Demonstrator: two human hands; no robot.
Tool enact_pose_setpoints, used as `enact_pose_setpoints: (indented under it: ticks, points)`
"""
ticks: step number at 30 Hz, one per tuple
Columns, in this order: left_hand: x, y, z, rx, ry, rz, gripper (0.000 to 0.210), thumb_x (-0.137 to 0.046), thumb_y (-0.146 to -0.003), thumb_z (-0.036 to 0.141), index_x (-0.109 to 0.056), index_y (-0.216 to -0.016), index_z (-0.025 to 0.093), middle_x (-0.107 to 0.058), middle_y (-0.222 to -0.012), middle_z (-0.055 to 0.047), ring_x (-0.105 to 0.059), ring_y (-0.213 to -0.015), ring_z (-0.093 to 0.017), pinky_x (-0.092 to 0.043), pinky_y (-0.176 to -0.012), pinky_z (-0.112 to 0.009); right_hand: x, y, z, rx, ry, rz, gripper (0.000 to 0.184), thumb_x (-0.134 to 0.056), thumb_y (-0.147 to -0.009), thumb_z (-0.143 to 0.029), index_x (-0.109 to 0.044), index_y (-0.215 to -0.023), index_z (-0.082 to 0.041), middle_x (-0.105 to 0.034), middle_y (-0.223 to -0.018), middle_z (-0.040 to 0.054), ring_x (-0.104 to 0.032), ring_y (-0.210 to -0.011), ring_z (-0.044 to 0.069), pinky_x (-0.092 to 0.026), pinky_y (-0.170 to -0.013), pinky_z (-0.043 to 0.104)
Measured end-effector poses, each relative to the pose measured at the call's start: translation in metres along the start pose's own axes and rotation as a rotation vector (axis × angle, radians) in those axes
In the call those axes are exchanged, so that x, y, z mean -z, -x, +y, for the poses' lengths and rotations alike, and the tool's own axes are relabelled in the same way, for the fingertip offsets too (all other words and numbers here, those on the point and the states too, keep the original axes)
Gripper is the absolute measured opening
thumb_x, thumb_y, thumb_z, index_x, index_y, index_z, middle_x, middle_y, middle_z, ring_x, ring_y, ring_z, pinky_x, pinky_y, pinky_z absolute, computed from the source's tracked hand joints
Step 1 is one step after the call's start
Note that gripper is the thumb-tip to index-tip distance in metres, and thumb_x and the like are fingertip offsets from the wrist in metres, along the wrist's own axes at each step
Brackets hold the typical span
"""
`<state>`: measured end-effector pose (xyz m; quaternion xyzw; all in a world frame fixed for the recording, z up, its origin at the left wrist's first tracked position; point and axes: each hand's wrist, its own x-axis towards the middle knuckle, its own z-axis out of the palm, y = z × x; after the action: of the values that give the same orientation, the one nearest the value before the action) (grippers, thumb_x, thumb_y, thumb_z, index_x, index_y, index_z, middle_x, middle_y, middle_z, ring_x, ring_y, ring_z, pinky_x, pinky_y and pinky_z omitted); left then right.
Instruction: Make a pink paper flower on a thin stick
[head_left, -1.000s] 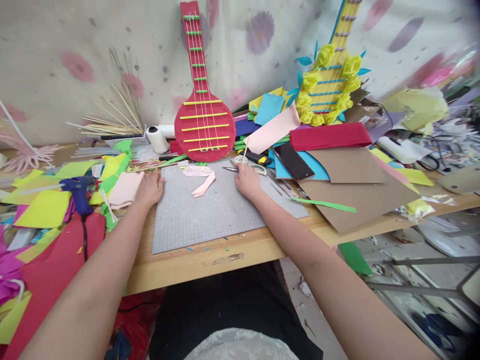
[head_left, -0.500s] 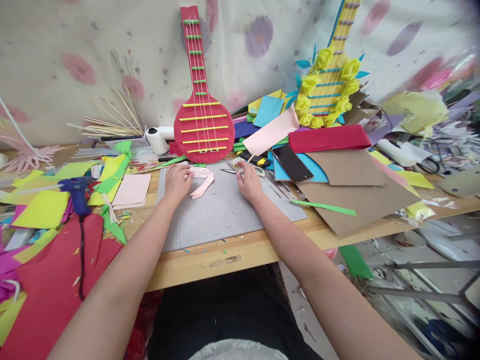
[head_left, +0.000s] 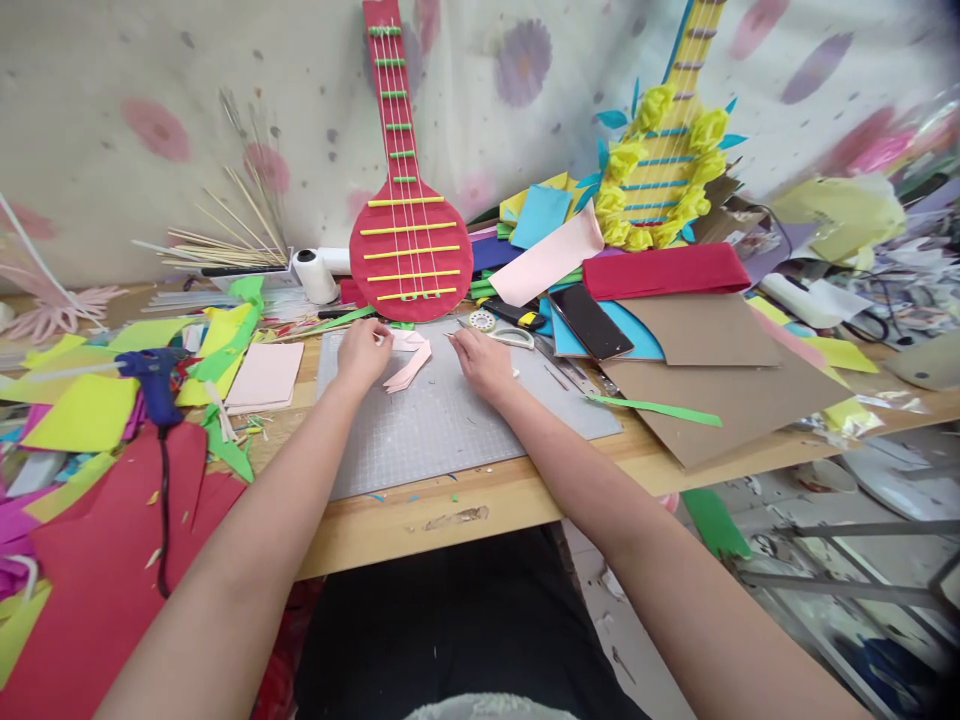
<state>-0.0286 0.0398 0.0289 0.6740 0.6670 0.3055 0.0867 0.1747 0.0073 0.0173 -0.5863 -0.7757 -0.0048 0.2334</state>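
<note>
A folded pale pink paper strip lies bent on the grey cutting mat. My left hand is closed, its fingertips pinching the strip's left end. To the right, my right hand hovers over the mat with its fingers closed on a thin wooden stick; just a short tip shows past the fingers. Behind that hand rest scissors, partly covered, and a small white round disc.
A red paper banjo-like instrument leans on the back wall. At the left are a blue glue gun and pink paper squares. A phone, brown cardboard and a yellow-and-black cutter lie at the right.
My right hand has moved left toward the paper strip, and the stick has swung from pointing up and right to pointing left. My left hand keeps its pinch. The view has shifted slightly.
</note>
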Motion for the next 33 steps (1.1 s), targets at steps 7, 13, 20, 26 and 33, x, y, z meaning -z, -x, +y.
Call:
enact_pose_setpoints:
  ticks: [7, 13, 20, 26, 33]
  points:
    - [-0.019, 0.009, 0.011, -0.132, -0.116, -0.273, 0.022, -0.048, -0.078, 0.025, -0.066, -0.090, 0.019, -0.065, -0.101, -0.009, -0.055, -0.098, -0.024, -0.042, -0.085, -0.035, -0.016, -0.006, -0.002, -0.084, -0.037, -0.088, 0.029, -0.036, -0.091, -0.035, -0.058, -0.102, -0.020, -0.061, -0.105, 0.0082, -0.056, -0.090, 0.020, -0.037, -0.067, 0.027]
    - [-0.018, 0.005, -0.004, -0.053, -0.200, -0.093, 0.035, -0.046, -0.082, 0.026, -0.058, -0.113, 0.015, -0.050, -0.126, -0.015, -0.042, -0.117, -0.031, -0.032, -0.098, -0.044, -0.018, 0.003, 0.004, -0.078, -0.128, -0.025, 0.024, -0.043, -0.087, -0.031, -0.060, -0.099, -0.017, -0.062, -0.100, 0.0098, -0.057, -0.089, 0.020, -0.041, -0.073, 0.031]
    - [-0.009, 0.027, 0.015, -0.036, -0.147, -0.098, 0.040, -0.052, -0.080, 0.036, -0.057, -0.114, 0.017, -0.046, -0.125, -0.017, -0.042, -0.117, -0.032, -0.034, -0.097, -0.043, -0.017, 0.000, 0.010, -0.112, -0.100, -0.029, 0.028, -0.039, -0.087, -0.022, -0.063, -0.099, -0.017, -0.062, -0.105, 0.0107, -0.056, -0.093, 0.022, -0.043, -0.077, 0.033]
    - [-0.008, 0.028, 0.026, 0.004, -0.098, -0.406, 0.050, -0.069, -0.065, 0.029, -0.054, -0.112, 0.016, -0.061, -0.107, -0.012, -0.055, -0.101, -0.026, -0.041, -0.084, -0.034, -0.016, -0.009, 0.017, -0.176, 0.048, -0.062, 0.037, -0.033, -0.088, -0.020, -0.064, -0.108, -0.021, -0.065, -0.101, 0.0096, -0.057, -0.095, 0.023, -0.043, -0.078, 0.034]
    - [-0.004, 0.024, 0.017, 0.196, 0.054, -0.487, 0.054, -0.072, -0.060, 0.024, -0.054, -0.110, 0.015, -0.065, -0.097, -0.009, -0.062, -0.081, -0.021, -0.043, -0.066, -0.029, -0.017, -0.021, 0.034, -0.160, 0.168, -0.059, 0.039, -0.032, -0.088, -0.019, -0.061, -0.113, -0.023, -0.064, -0.108, 0.0097, -0.055, -0.100, 0.023, -0.042, -0.078, 0.034]
